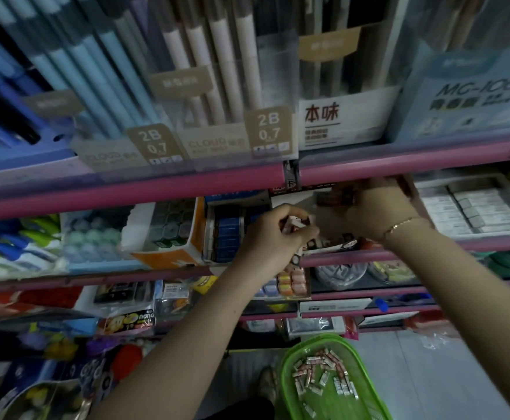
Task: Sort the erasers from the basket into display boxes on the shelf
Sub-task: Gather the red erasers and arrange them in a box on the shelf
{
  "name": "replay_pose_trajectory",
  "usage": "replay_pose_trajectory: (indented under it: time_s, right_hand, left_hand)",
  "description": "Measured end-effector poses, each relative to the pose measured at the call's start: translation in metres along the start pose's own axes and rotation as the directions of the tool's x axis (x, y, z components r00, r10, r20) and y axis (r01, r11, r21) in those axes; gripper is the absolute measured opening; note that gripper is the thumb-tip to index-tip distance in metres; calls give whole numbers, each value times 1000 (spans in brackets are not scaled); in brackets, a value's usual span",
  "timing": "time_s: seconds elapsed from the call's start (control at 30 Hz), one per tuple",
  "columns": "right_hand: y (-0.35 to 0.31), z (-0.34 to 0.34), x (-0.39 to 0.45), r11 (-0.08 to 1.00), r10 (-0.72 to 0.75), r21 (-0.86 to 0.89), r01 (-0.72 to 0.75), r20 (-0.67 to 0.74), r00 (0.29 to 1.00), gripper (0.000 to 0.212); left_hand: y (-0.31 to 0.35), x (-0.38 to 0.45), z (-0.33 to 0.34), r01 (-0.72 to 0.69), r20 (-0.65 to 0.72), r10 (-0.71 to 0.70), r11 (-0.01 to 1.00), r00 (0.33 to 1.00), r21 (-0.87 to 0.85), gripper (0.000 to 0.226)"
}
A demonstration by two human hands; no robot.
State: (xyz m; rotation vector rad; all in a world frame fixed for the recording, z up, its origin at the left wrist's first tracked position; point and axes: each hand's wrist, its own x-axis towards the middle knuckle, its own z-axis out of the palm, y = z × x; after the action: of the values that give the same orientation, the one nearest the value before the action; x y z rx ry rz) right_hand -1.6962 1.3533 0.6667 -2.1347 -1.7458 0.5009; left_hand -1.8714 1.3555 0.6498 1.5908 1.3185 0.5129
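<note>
A green mesh basket [290, 377] stands on the floor at the bottom, with several small wrapped erasers [320, 374] scattered inside. Both hands are up at the middle pink shelf. My left hand [269, 237] grips a few small erasers [294, 223] in curled fingers, just in front of a white display box [290, 204]. My right hand [381, 207] reaches into the back of that box and pinches dark-wrapped erasers [337, 197]. A thin bracelet circles the right wrist. The inside of the box is mostly hidden by the hands.
An orange-and-white box [169, 256] of dark erasers and a blue-packed box [226, 234] stand left of the display box. A tray of white erasers [471, 210] sits to the right. Pencil packs fill the shelf above. Pink shelf rails [126, 192] run across.
</note>
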Motion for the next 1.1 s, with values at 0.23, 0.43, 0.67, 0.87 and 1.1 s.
replay_pose_trajectory:
  time_s: [0.23,0.43,0.67,0.87,1.1]
  right_hand:
    - [6,5,13,867,-262,-363,341,249,932,40]
    - [14,16,18,825,-227,-428,369,347,910,34]
    - [2,10,15,856,-156,-390,338,429,890,27]
    - [-20,-10,-12,917,-149,397,40,247,957,20]
    - [-42,5,-40,782,-124,622,-50,233,964,37]
  left_hand:
    - [-9,4,-9,-31,105,-6,937,994,348,24]
    - [-7,6,-12,-17,143,-26,958,989,287,14]
    - [-4,2,-4,27,-74,-34,995,997,-99,16]
    - [5,0,-1,275,-49,-382,742,923,-611,15]
    - [21,-8,8,252,63,-301,644,952,-722,30]
